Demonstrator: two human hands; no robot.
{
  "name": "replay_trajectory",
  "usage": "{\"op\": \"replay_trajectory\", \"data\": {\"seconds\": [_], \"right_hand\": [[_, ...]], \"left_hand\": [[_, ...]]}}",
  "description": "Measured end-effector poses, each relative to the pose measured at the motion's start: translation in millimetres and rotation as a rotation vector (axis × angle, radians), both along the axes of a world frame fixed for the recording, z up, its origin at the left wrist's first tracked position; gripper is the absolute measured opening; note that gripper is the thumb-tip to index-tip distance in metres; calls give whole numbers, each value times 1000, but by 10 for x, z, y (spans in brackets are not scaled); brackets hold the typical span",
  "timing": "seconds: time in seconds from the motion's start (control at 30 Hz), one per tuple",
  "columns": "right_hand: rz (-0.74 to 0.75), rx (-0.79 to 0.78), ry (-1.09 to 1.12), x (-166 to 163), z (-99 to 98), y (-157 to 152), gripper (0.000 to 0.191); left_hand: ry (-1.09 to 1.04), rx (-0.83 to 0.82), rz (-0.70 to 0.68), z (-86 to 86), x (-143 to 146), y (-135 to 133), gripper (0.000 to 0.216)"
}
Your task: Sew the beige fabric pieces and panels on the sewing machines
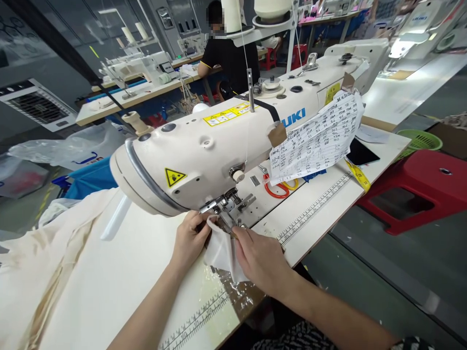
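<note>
A piece of white fabric [221,249] hangs in folds over the front of the table, just below the needle area of a white sewing machine [219,141]. My left hand [190,236] pinches the fabric's upper left edge, close to the metal presser foot parts [223,210]. On the other side my right hand [260,257] is closed with thumb and forefinger at the fabric's right edge, beside the metal plate. Both sets of fingertips are partly hidden by the cloth and the machine.
Orange-handled scissors [276,188] lie behind the needle area. A handwritten paper sheet [317,138] is taped to the machine. Cream cloth [40,257] covers the table's left side. A yellow tape measure [359,176] and red stool [412,189] are at right. A person [229,63] sits ahead.
</note>
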State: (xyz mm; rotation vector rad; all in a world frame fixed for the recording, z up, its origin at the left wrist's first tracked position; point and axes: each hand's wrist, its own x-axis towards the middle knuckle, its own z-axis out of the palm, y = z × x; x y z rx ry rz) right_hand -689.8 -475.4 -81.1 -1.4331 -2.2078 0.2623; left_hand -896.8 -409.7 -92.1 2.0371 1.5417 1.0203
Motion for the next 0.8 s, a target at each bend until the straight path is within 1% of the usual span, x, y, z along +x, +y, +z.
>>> {"op": "replay_trajectory", "data": {"seconds": [0.2,0.4,0.53,0.8], "right_hand": [[-8,-4,-10,-5,-23,2,27],[-10,45,65,8,-56,-17,30],[-12,62,72,10,-68,-14,30],[-5,22,56,9,-43,-23,29]], "left_hand": [[40,-12,15,25,6,0,28],[40,-11,36,33,26,7,30],[46,-24,43,44,35,8,30],[84,-27,42,54,29,8,32]]}}
